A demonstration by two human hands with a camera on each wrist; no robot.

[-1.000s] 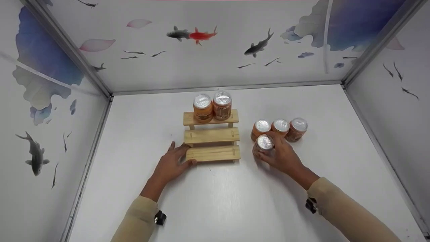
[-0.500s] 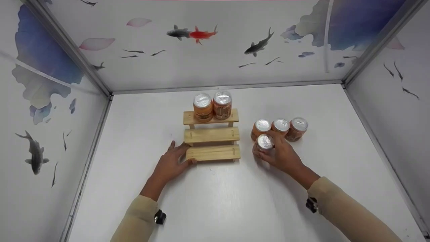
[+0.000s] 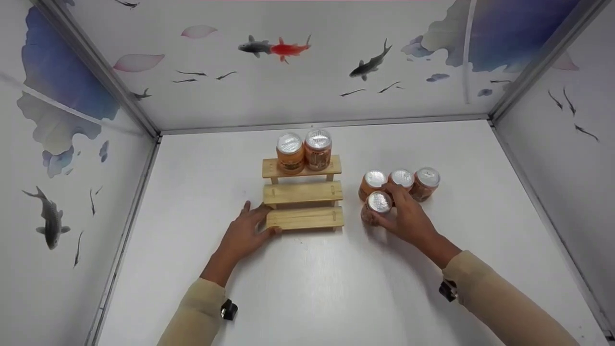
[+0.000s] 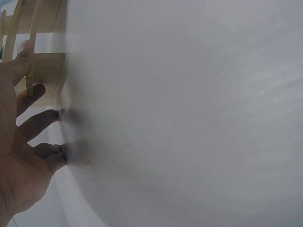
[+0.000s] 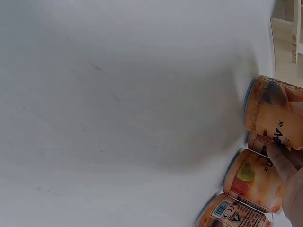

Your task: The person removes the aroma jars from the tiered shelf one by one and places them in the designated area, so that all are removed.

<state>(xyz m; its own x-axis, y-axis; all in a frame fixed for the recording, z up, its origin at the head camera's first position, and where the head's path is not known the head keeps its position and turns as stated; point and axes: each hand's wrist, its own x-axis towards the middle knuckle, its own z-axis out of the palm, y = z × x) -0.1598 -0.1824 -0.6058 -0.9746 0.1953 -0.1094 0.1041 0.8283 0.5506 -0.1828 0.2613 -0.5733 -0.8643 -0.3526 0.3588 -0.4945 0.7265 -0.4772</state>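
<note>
Grasping the nearest can [image 3: 378,207], the right hand [image 3: 408,220] curls its fingers round it at four o'clock of the wooden step rack [image 3: 302,194]. Lifting straight up should spare the three cans [image 3: 401,181] behind. The left hand [image 3: 245,233], fingers relaxed, steadies the rack's lowest step.
</note>
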